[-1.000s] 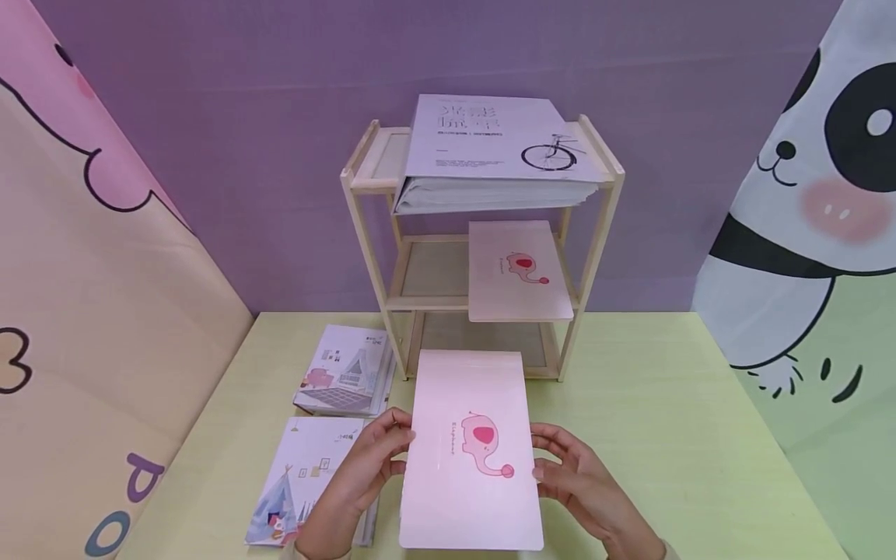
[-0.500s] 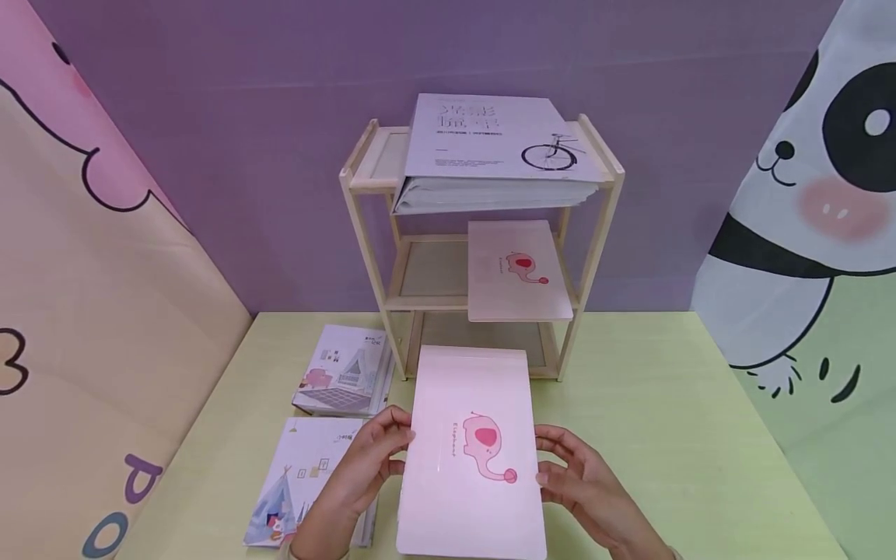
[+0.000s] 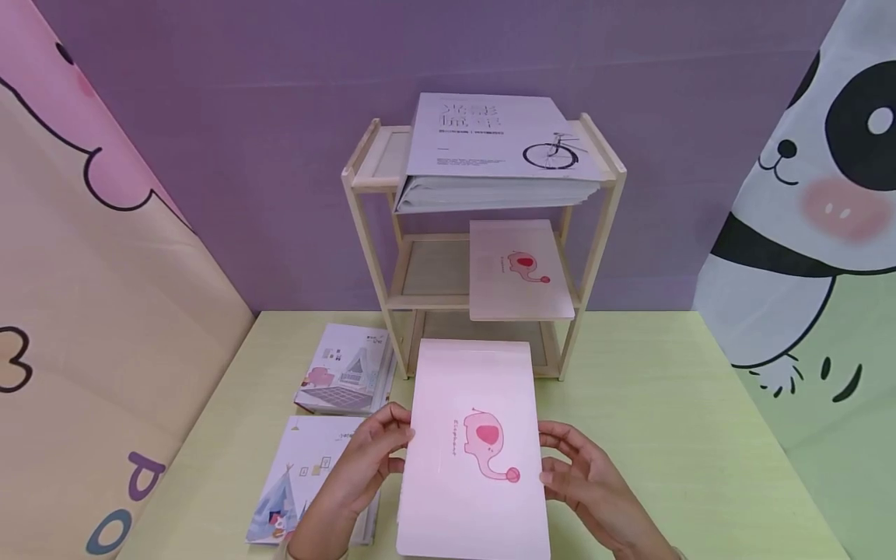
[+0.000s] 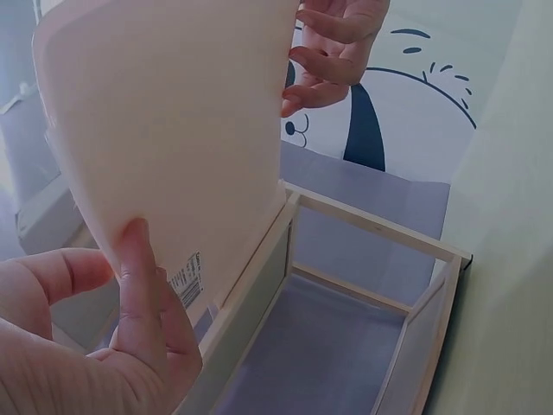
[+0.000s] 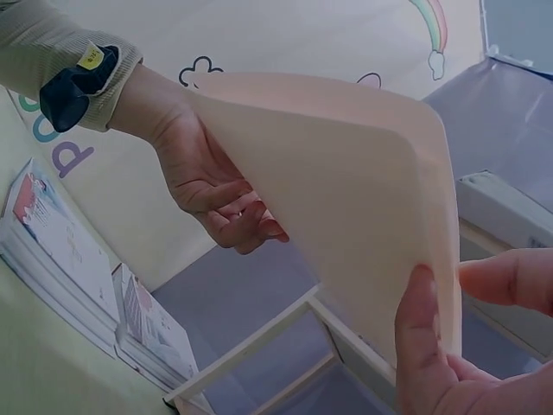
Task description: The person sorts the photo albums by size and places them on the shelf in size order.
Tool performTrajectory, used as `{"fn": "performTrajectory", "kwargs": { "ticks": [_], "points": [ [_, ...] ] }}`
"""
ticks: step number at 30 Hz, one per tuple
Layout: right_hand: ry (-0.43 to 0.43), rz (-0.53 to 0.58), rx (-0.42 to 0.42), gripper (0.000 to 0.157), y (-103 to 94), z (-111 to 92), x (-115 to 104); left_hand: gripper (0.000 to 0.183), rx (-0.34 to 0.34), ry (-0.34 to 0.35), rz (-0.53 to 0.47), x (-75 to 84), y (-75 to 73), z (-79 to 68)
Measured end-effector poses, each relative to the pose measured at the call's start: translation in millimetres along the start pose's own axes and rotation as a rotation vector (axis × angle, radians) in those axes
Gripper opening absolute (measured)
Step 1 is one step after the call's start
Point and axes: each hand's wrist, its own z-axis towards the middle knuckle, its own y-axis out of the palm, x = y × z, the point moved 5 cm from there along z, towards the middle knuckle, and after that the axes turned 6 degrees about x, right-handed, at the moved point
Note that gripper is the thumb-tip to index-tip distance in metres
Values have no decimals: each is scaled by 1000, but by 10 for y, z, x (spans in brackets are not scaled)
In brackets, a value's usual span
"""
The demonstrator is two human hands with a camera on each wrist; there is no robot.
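Pink booklet (image 3: pixel 476 451) has come slightly closer to the head camera. Head: it's raised over the counter (image 3: pixel 665 435), between wooden rack (image 3: pixel 437 272) and the counter's near side; left grip (image 3: pixel 374 451) and right grip (image 3: pixel 581 478) pinch its opposite long edges. Left wrist: barcode (image 4: pixel 187 281) underneath; looks light, fairly stiff. Right wrist: smooth, probably slippery; best held mid-edge, both sides.

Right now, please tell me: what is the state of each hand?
Left hand: pinching the left edge of the pink rectangular notebook with an elephant print.
Right hand: pinching the right edge of the same notebook.
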Motion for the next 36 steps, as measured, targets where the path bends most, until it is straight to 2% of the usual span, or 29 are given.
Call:
{"fn": "performTrajectory", "kwargs": {
  "ticks": [14, 21, 26, 31, 36],
  "points": [
    [-99, -32, -2, 45, 19, -1, -142, 16, -12, 55, 9, 93, 39, 15],
    [-124, -49, 4, 46, 15, 24, -213, 16, 16, 60, 13, 148, 58, 52],
    [-140, -71, 28, 45, 9, 85, -291, 16, 31, 93, 15, 213, 71, 105],
    [-149, -82, 51, 45, 5, 185, -364, 16, 100, 91, 28, 257, 61, 171],
    [-146, -111, 88, 45, -19, 270, -396, 14, 226, 59, 55, 292, 40, 247]
  ]
}}
